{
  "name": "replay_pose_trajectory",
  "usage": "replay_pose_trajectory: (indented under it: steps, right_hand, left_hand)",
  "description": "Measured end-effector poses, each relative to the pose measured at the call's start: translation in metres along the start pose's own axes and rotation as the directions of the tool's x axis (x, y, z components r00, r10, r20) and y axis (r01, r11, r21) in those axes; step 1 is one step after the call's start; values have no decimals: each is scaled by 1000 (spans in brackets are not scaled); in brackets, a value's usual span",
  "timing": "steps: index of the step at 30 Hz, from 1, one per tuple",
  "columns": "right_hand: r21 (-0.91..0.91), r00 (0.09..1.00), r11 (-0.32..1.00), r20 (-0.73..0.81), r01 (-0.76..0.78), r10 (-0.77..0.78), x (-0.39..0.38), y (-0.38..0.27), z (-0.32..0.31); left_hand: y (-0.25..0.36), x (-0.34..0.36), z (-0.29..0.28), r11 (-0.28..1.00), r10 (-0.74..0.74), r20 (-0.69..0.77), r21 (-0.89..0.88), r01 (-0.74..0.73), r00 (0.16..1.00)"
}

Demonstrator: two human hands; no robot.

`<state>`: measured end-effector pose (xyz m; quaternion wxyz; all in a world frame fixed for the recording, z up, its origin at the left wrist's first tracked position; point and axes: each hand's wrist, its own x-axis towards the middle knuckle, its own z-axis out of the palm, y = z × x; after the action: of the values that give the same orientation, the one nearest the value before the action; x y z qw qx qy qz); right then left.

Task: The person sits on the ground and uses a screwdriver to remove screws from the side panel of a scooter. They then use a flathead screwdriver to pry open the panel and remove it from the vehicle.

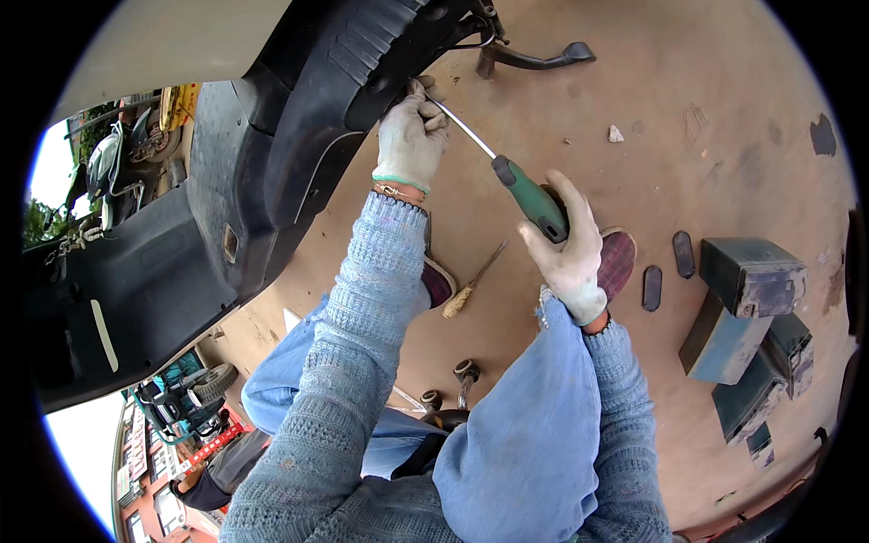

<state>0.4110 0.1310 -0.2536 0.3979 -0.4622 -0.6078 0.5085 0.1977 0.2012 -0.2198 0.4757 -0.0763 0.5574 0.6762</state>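
Note:
A long screwdriver [531, 197] with a green and black handle slants toward the lower edge of a black scooter body [312, 149]. The handle's butt end lies in my gloved right hand [572, 258], thumb and fingers around it. Its metal shaft runs up to the fingertips of my left hand [412, 140], also gloved, which is closed against the underside of the black panel. Whatever the left fingers pinch there is hidden, as is the screwdriver's tip.
A second screwdriver [459, 300] with a yellowish handle lies between my shoes. Several dark battery blocks [751, 276] are piled at the right, beside two black oval pieces [683, 254]. The kickstand [543, 61] juts out at the top. Casters [466, 369] show beneath me.

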Motion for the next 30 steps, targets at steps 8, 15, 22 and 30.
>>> replay_pose_trajectory:
  steps: [8,15,22,30]
  right_hand:
    - [578,850,638,455,-508,265,7,26,-22]
    - [134,977,969,81,-205,196,1,-4,-7]
    - [521,794,609,282,-598,539,18,-9,-12]
    - [127,973,974,161,-186,165,45,11,-32]
  left_hand:
    - [1,12,1,1000,-19,51,12,19,999]
    - [1,13,-11,998,31,147,-65,-22,989]
    - [-33,-42,-31,860,-127,495,487,-153,860]
    - [-50,-44,-31,866,-186,487,491,-92,853]
